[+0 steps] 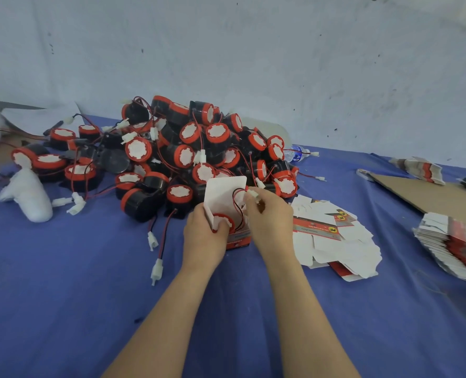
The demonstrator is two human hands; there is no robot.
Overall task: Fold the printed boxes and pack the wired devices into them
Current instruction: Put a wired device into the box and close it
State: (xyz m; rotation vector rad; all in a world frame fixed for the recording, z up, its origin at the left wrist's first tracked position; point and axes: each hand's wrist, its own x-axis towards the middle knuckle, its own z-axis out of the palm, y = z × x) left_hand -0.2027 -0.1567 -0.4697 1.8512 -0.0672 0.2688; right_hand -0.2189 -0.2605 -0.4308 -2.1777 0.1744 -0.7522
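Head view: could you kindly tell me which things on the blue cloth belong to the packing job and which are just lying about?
Job: printed box held by left hand; device inside it; white connector pinched by right hand; pile of wired devices; flat box blanks.
Lying about: water bottle; cardboard sheet; white wrapping lump.

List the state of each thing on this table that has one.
Box: folded up, lid open, gripped by left hand.
Device: sitting in the box, wire out.
Wire connector: pinched by right hand.
Device pile: loose, unpacked.
Loose box blanks: flat, unfolded.
Stacked blanks: flat.
Bottle: lying on its side.
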